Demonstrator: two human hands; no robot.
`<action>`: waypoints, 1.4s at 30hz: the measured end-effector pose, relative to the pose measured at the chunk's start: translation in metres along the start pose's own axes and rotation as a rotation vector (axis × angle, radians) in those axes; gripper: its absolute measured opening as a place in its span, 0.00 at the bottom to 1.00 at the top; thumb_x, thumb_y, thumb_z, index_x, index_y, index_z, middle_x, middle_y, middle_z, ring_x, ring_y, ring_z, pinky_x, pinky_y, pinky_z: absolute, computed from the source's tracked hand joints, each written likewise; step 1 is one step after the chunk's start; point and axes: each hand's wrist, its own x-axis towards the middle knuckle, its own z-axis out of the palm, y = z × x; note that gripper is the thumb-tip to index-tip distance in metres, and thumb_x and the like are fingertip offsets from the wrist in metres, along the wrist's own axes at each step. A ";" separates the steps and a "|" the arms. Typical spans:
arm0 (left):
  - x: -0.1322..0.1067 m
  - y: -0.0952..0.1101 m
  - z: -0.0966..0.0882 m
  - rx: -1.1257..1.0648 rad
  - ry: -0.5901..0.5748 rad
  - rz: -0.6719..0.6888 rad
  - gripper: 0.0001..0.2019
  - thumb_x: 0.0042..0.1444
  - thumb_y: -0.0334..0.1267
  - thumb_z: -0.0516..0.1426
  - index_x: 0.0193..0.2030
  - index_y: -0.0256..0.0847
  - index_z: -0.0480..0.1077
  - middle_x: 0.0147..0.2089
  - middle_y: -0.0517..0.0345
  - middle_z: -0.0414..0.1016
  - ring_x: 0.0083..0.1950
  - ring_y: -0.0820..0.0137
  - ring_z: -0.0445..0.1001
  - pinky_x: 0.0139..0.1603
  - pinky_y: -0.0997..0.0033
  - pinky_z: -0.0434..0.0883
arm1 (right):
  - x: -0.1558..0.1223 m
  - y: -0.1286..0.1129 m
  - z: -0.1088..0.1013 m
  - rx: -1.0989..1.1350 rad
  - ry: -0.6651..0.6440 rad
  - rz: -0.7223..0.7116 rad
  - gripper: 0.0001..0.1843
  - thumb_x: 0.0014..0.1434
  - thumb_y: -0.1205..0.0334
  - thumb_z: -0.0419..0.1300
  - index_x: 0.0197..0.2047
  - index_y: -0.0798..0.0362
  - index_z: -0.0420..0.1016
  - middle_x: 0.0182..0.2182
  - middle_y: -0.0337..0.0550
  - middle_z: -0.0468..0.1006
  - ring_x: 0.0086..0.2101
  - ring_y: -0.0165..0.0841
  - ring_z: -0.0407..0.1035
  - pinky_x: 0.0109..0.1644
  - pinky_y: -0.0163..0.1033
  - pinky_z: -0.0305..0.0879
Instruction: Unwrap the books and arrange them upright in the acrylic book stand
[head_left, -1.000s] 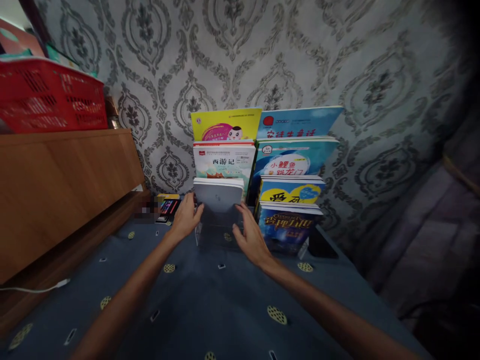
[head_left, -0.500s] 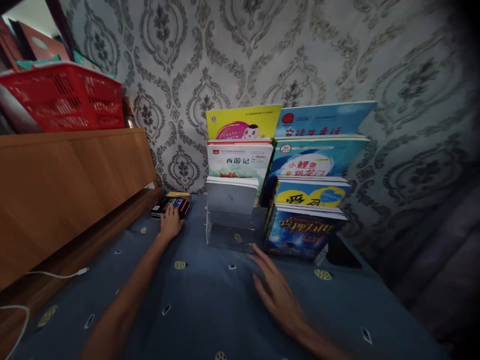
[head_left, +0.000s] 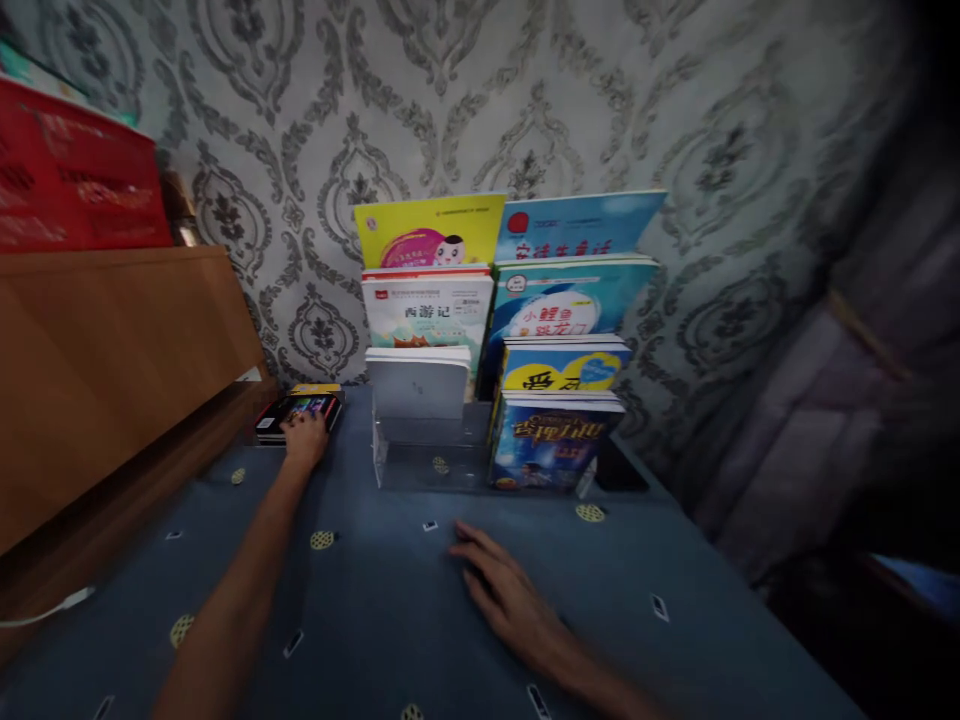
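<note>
My left hand is at the front edge of a low stack of books at the left. Its fingers are closed over the black top book, which still lies flat on the stack; the thumb is hard to see. Below it in the stack, a yellow-edged book shows at the back. My right hand is open over the blue cloth, fingers apart, holding nothing. In front of it stands a clear acrylic rack with upright books in two columns. A grey-covered book is foremost on the left, a dark blue book on the right.
A wooden cabinet with a red basket on top borders the left side. A white cable lies beside the cloth. Patterned wallpaper rises behind the rack, and a grey curtain hangs at the right. A dark flat object lies right of the rack.
The view has turned right, shifting everything leftward. My right hand has drawn back from the rack's front edge toward me. My left hand stays at the stack, its fingers now more curled.
</note>
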 end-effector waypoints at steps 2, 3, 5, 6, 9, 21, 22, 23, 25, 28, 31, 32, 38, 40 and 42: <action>0.000 0.001 -0.001 0.020 -0.005 0.014 0.24 0.64 0.34 0.48 0.64 0.27 0.65 0.58 0.23 0.70 0.57 0.40 0.72 0.55 0.39 0.63 | 0.000 -0.005 -0.003 -0.008 -0.004 -0.012 0.17 0.67 0.65 0.52 0.56 0.49 0.75 0.64 0.52 0.69 0.63 0.41 0.65 0.65 0.52 0.66; -0.001 0.001 -0.001 0.029 -0.007 0.019 0.24 0.64 0.34 0.47 0.64 0.26 0.65 0.58 0.23 0.70 0.57 0.39 0.72 0.55 0.39 0.63 | -0.001 -0.007 -0.005 -0.010 -0.010 -0.016 0.18 0.66 0.65 0.52 0.56 0.50 0.75 0.64 0.52 0.69 0.63 0.41 0.65 0.65 0.52 0.66; -0.003 0.001 -0.001 0.042 -0.006 0.035 0.24 0.64 0.34 0.46 0.64 0.25 0.64 0.58 0.22 0.70 0.57 0.38 0.72 0.55 0.39 0.63 | -0.002 -0.010 -0.007 -0.012 -0.020 -0.011 0.18 0.67 0.66 0.52 0.56 0.50 0.75 0.65 0.53 0.69 0.64 0.41 0.64 0.66 0.51 0.64; -0.004 0.001 -0.002 0.046 -0.005 0.043 0.25 0.64 0.34 0.46 0.64 0.24 0.64 0.58 0.22 0.70 0.57 0.38 0.72 0.55 0.39 0.63 | -0.002 -0.011 -0.008 -0.011 -0.025 -0.005 0.17 0.67 0.65 0.52 0.56 0.50 0.75 0.65 0.54 0.68 0.64 0.41 0.63 0.66 0.52 0.64; -0.010 -0.001 -0.004 0.056 0.003 0.062 0.25 0.64 0.33 0.45 0.64 0.23 0.65 0.56 0.21 0.71 0.56 0.39 0.72 0.53 0.41 0.65 | -0.003 -0.013 -0.010 -0.012 -0.038 0.014 0.17 0.66 0.66 0.53 0.55 0.49 0.75 0.65 0.53 0.68 0.64 0.41 0.63 0.66 0.54 0.63; -0.039 -0.010 -0.006 0.044 0.029 0.142 0.26 0.66 0.33 0.43 0.67 0.24 0.62 0.60 0.21 0.67 0.61 0.39 0.69 0.54 0.44 0.68 | -0.001 -0.006 -0.005 0.007 -0.015 -0.004 0.16 0.65 0.67 0.53 0.53 0.51 0.76 0.64 0.55 0.69 0.63 0.42 0.64 0.64 0.54 0.66; -0.042 -0.011 -0.007 0.046 0.024 0.143 0.26 0.65 0.33 0.44 0.67 0.24 0.62 0.61 0.22 0.67 0.62 0.40 0.68 0.56 0.44 0.67 | -0.001 -0.003 -0.003 0.010 -0.008 -0.011 0.16 0.66 0.66 0.52 0.52 0.51 0.76 0.64 0.55 0.69 0.63 0.42 0.65 0.64 0.54 0.66; -0.045 -0.013 -0.006 0.054 0.021 0.144 0.25 0.65 0.33 0.45 0.67 0.27 0.62 0.62 0.24 0.67 0.63 0.43 0.68 0.57 0.46 0.67 | -0.001 0.000 -0.002 0.012 -0.001 -0.018 0.16 0.66 0.65 0.52 0.52 0.51 0.77 0.64 0.55 0.69 0.63 0.42 0.65 0.64 0.55 0.66; -0.050 -0.019 -0.004 0.065 0.017 0.154 0.25 0.66 0.34 0.46 0.68 0.30 0.61 0.65 0.28 0.66 0.65 0.46 0.66 0.60 0.47 0.66 | 0.001 0.006 0.002 0.016 0.013 -0.026 0.16 0.67 0.63 0.52 0.52 0.49 0.77 0.64 0.54 0.70 0.62 0.43 0.66 0.64 0.56 0.66; -0.060 -0.029 0.002 0.066 0.013 0.192 0.26 0.66 0.35 0.47 0.69 0.32 0.60 0.67 0.31 0.64 0.67 0.48 0.64 0.63 0.50 0.64 | 0.002 0.013 0.007 0.031 0.034 -0.040 0.16 0.67 0.62 0.52 0.51 0.48 0.78 0.63 0.52 0.70 0.61 0.44 0.68 0.63 0.56 0.67; -0.076 -0.040 0.006 0.049 0.011 0.241 0.26 0.66 0.36 0.49 0.70 0.34 0.59 0.67 0.33 0.64 0.69 0.49 0.63 0.66 0.51 0.64 | 0.003 0.016 0.011 0.036 0.052 -0.053 0.15 0.67 0.60 0.53 0.50 0.48 0.79 0.63 0.51 0.71 0.60 0.44 0.69 0.63 0.56 0.68; -0.082 -0.044 0.007 0.041 0.010 0.257 0.26 0.66 0.37 0.49 0.70 0.35 0.59 0.68 0.35 0.64 0.69 0.50 0.63 0.66 0.51 0.64 | 0.003 0.017 0.012 0.036 0.055 -0.056 0.16 0.67 0.60 0.52 0.50 0.48 0.79 0.63 0.52 0.71 0.60 0.44 0.68 0.63 0.56 0.68; -0.122 -0.067 0.007 -0.018 -0.021 0.350 0.26 0.65 0.36 0.51 0.70 0.39 0.60 0.68 0.41 0.65 0.69 0.53 0.65 0.69 0.53 0.63 | 0.004 0.015 0.012 0.041 0.036 -0.055 0.17 0.67 0.59 0.51 0.51 0.49 0.78 0.63 0.53 0.71 0.61 0.45 0.68 0.63 0.58 0.67; -0.136 -0.073 0.006 -0.050 -0.039 0.371 0.26 0.65 0.36 0.51 0.70 0.39 0.59 0.68 0.41 0.64 0.69 0.54 0.65 0.68 0.54 0.64 | 0.005 0.014 0.011 0.047 0.031 -0.055 0.16 0.67 0.60 0.51 0.51 0.48 0.78 0.63 0.52 0.71 0.61 0.45 0.67 0.63 0.58 0.67; -0.151 -0.077 0.003 -0.061 -0.059 0.385 0.26 0.65 0.36 0.51 0.70 0.40 0.59 0.69 0.42 0.64 0.69 0.54 0.64 0.68 0.55 0.65 | 0.005 0.013 0.010 0.050 0.031 -0.059 0.16 0.67 0.60 0.52 0.51 0.48 0.78 0.63 0.51 0.70 0.61 0.45 0.67 0.63 0.58 0.67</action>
